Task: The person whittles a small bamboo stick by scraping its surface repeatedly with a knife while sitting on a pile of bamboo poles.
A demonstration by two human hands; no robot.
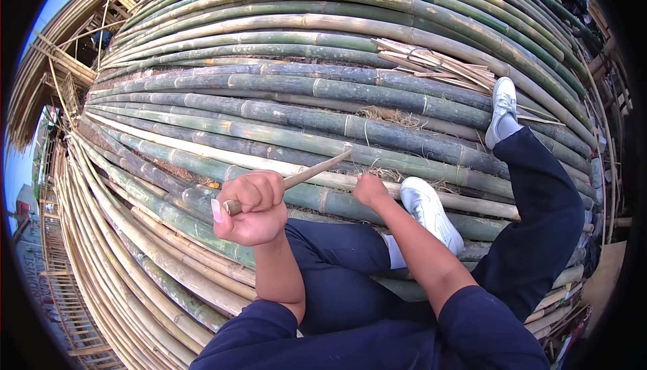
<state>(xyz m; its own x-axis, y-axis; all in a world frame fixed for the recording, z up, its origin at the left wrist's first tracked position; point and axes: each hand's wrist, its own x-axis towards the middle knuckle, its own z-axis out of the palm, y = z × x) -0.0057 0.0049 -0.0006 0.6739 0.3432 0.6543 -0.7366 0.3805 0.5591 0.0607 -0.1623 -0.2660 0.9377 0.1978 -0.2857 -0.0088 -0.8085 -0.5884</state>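
My left hand (pixel 250 207) is raised in a fist around a thin wooden stick (pixel 317 170). The stick's near end pokes out by my thumb, and its far end slants up and right over the bamboo poles (pixel 269 137). To the right, my right hand (pixel 370 189) is closed low over the poles, just below the stick's far end. Whatever its fingers hold is too small to make out. Thin shavings (pixel 384 173) lie beside it.
A bundle of split strips (pixel 435 58) lies on the poles at the upper right. My white shoes (pixel 426 209) rest on the bamboo. More shavings (pixel 394 118) are scattered ahead. Long thin poles (pixel 101 235) run down the left, near a bamboo frame (pixel 74 302).
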